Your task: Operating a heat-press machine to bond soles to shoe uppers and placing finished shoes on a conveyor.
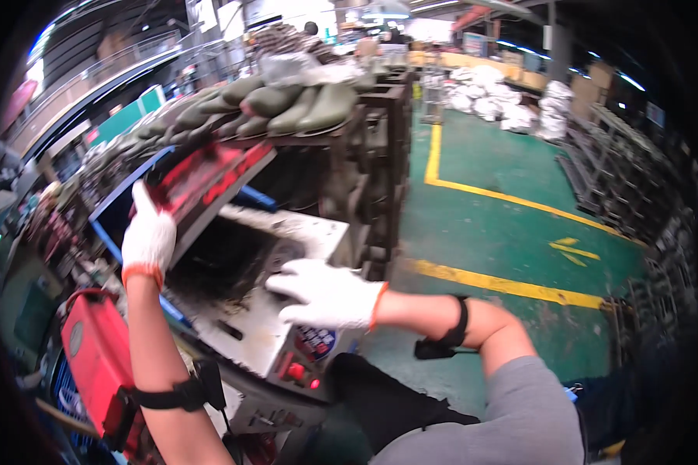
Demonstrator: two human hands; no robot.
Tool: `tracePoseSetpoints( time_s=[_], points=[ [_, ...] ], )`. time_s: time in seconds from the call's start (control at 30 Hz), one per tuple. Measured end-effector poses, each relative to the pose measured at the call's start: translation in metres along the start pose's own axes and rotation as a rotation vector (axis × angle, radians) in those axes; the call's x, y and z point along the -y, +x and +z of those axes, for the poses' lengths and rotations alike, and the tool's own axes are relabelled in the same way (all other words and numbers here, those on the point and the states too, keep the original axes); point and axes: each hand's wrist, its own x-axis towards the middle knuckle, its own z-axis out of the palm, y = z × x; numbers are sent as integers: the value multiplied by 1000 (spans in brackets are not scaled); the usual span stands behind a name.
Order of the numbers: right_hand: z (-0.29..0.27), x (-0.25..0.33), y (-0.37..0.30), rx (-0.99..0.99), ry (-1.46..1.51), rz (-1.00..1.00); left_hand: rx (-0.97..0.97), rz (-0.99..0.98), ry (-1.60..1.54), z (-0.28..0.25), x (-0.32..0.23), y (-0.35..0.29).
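My left hand (pixel 149 236), in a white glove with an orange cuff, grips the near left edge of a red, tray-like piece (pixel 213 180) with a pale rim. That piece is tilted above a white machine (pixel 260 345) with a dark, sooty opening (pixel 223 252) in its top. My right hand (pixel 326 294), gloved the same way, hovers at the right side of the machine top, its fingers apart and nothing in them. Lit red switches (pixel 296 372) glow on the machine's front. A blue-edged panel (pixel 108 232) stands behind my left hand.
Olive-green boots (pixel 318 108) lie in rows on a dark rack (pixel 384 155) beyond the machine. A red case-like object (pixel 97 349) stands at the near left. Yellow lines (pixel 512 285) mark the green floor on the right. White sacks (pixel 485 93) and metal racks (pixel 620 163) are farther off.
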Motion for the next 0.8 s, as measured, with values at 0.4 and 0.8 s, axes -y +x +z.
tracePoseSetpoints(
  time_s=[0.4,0.8],
  points=[
    [57,-42,-13,-636,-15,-307,-106,-167,120,136,-2,-138],
    [29,-109,-2,-522,-54,493,-160,-104,102,146,5,-143]
  ],
)
